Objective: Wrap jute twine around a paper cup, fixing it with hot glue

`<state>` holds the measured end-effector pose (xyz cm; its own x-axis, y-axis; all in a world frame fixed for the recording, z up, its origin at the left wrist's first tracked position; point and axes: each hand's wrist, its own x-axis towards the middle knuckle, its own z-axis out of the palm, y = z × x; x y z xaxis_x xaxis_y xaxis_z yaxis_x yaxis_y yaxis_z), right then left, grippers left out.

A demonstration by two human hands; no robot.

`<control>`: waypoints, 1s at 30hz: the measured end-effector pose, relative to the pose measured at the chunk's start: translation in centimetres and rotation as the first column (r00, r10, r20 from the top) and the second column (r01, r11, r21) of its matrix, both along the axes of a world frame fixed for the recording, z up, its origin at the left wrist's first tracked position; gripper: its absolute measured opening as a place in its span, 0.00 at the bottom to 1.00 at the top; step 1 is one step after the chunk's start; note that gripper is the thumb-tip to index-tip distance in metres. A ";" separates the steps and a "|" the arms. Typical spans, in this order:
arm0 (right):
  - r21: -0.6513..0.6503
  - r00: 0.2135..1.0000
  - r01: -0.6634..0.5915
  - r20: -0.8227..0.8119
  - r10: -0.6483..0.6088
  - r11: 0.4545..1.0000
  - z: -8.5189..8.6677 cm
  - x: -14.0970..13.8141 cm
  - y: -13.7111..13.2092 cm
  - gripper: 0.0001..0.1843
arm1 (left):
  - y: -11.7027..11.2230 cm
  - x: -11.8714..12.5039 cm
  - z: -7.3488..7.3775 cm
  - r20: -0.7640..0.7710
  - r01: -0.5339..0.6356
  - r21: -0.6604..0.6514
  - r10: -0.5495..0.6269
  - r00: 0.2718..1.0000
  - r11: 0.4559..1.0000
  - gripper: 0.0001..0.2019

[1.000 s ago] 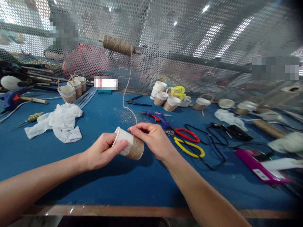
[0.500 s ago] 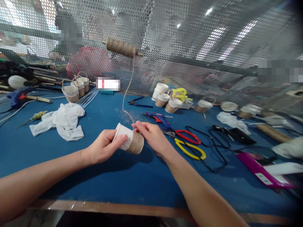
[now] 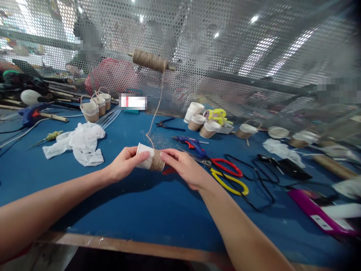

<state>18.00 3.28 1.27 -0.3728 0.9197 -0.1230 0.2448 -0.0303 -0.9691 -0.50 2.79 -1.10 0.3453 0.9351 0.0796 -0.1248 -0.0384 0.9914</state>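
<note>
Tilted on its side above the blue table is a white paper cup (image 3: pixel 146 159), its lower half wrapped in brown twine (image 3: pixel 158 160). My left hand (image 3: pixel 125 162) grips the cup near its rim, thumb along the near side. My right hand (image 3: pixel 180 165) is closed on the base end, thumb and fingers on the wrapped part. From the cup a loose strand (image 3: pixel 158 107) runs up to a twine spool (image 3: pixel 149 61) on a rod at the mesh panel. Scissors (image 3: pixel 225 173) with red and yellow handles lie right of my right hand.
A blue glue gun (image 3: pixel 193 145) and pliers (image 3: pixel 170 125) lie behind the hands. Twine-wrapped cups with handles (image 3: pixel 90 111) stand back left, others (image 3: pixel 210 128) back right. White cloth (image 3: pixel 80 143) lies left. A black cord (image 3: pixel 254 180) and purple power strip (image 3: pixel 316 212) are at right.
The cup has turned more level. My right hand has moved from the strand at the cup's upper side onto the wrapped base end. The whole view has shifted slightly.
</note>
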 end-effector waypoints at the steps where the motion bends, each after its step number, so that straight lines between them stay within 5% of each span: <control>1: -0.008 1.000 0.001 -0.013 -0.001 1.000 0.0 0.0 0.0 0.15 | 0.0 0.0 0.1 0.004 0.009 -0.001 -0.009 1.000 1.000 0.18; 9: -0.167 0.979 -0.031 -0.204 -0.004 0.985 0.5 -0.4 -0.6 0.16 | -0.5 -0.4 0.0 -0.305 0.070 0.291 0.023 0.952 0.954 0.14; 14: -0.195 0.962 -0.022 -0.270 -0.032 0.981 0.4 -0.7 -0.6 0.14 | -0.5 -0.6 0.0 -0.438 0.167 0.551 0.113 0.892 0.817 0.12; 22: -0.191 0.957 0.015 -0.282 -0.069 0.981 0.3 -1.0 -0.7 0.11 | -0.4 -0.6 0.2 -0.423 0.246 0.801 0.225 0.878 0.545 0.07; 30: -0.124 0.976 0.056 -0.201 -0.081 0.991 0.4 -1.1 -0.8 0.14 | -0.3 -0.5 0.1 -0.405 0.267 0.831 0.202 0.892 0.487 0.06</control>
